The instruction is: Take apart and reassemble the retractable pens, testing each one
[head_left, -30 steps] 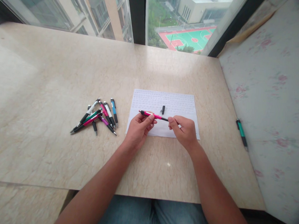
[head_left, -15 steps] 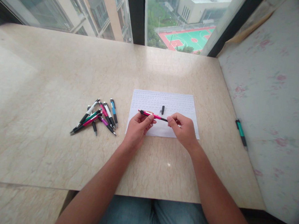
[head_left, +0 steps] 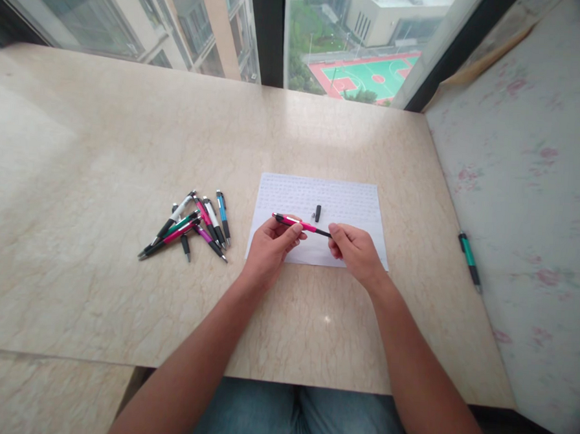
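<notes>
My left hand (head_left: 270, 248) pinches the pink barrel of a pink and black pen (head_left: 297, 223) held level over a sheet of handwritten paper (head_left: 320, 199). My right hand (head_left: 356, 251) is closed in a pinch at the pen's black, thin right end. A small black pen part (head_left: 317, 212) lies on the paper just beyond the pen. Both hands hover close above the paper's near half.
A heap of several pens (head_left: 192, 225) in pink, green, blue, white and purple lies on the marble table (head_left: 129, 137) to the left. One green pen (head_left: 469, 259) rests at the table's right edge beside a flowered wall. A window runs along the far side.
My right hand has slid slightly right along the pen, so a little more of the thin black end shows. The left hand and pen stay nearly where they were.
</notes>
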Demonstrator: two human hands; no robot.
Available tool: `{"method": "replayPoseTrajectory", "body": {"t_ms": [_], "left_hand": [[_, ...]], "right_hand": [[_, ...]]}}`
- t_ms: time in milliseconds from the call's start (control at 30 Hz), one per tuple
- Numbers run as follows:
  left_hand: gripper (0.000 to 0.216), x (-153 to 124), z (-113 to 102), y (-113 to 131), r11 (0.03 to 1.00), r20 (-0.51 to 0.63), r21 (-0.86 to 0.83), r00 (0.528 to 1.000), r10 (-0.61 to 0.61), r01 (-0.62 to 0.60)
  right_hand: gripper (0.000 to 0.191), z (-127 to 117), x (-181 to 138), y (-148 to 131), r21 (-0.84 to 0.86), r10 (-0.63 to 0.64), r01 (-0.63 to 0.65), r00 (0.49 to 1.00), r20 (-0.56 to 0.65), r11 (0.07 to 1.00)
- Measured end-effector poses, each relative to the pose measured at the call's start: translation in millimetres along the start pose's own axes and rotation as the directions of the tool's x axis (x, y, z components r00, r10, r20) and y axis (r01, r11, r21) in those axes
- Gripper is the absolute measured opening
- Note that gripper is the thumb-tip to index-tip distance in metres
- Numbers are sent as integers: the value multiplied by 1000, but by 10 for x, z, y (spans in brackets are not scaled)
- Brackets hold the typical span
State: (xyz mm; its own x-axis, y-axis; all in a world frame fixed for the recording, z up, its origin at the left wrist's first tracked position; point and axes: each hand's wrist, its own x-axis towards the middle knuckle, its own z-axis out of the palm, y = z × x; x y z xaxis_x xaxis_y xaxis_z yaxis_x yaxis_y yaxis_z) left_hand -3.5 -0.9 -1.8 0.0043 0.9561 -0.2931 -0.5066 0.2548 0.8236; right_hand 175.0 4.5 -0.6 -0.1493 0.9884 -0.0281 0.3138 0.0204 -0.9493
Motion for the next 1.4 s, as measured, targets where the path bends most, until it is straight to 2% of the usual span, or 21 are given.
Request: {"method": "replayPoseTrajectory", "body": {"t_ms": [67, 100, 200, 267, 367, 500, 600, 700, 800, 933, 1000, 1133, 1267, 1400], "left_hand": [[25, 7, -5, 4, 1000, -46, -20, 999, -4, 3], [25, 15, -11, 8, 999, -75, -35, 997, -4, 1], [24, 44, -41, 24, 996, -141, -89, 990, 6, -19], [24, 60, -60, 30, 992, -164, -122, 986, 13, -34], [25, 68, -73, 28, 988, -172, -150, 985, 10, -36], [26, 58, -69, 17, 986, -162, -163, 987, -1, -25], [26, 52, -61, 16, 987, -164, -157, 986, -2, -24], [27, 51, -56, 21, 987, -170, -160, 985, -3, -24], [27, 55, -64, 26, 984, -177, -178, 984, -2, -30], [24, 67, -89, 36, 978, -184, -204, 983, 4, -42], [23, 75, -96, 40, 978, -189, -202, 982, 18, -57], [25, 90, -95, 40, 981, -206, -169, 977, 55, -91], [26, 99, -90, 33, 983, -219, -143, 972, 80, -113], [25, 103, -89, 34, 982, -229, -151, 970, 80, -116]], "right_hand": [[51, -10, 15, 38, 44, 3, 1, 997, -83, 999], [49, -14, 25, 61, 0, -23, 23, 990, -142, 1000], [28, -7, 69, 131, -324, -168, 89, 959, -227, 942], [25, 17, 113, 162, -498, -234, 118, 956, -175, 859], [41, 67, 195, 161, -627, -266, 159, 961, -79, 763], [50, 111, 303, 117, -730, -246, 173, 969, 6, 661], [44, 107, 357, 121, -745, -226, 167, 974, 22, 646], [37, 65, 368, 153, -717, -242, 169, 970, 1, 676], [38, -2, 328, 180, -626, -261, 167, 964, -59, 762], [39, -46, 226, 213, -356, -215, 143, 962, -171, 924], [33, -41, 184, 228, -193, -171, 131, 963, -209, 972], [12, -38, 148, 200, -19, -130, 130, 948, -292, 991], [13, -70, 126, 100, 38, -111, 132, 934, -340, 991], [14, -75, 85, 33, 52, -122, 146, 941, -316, 988]]}}
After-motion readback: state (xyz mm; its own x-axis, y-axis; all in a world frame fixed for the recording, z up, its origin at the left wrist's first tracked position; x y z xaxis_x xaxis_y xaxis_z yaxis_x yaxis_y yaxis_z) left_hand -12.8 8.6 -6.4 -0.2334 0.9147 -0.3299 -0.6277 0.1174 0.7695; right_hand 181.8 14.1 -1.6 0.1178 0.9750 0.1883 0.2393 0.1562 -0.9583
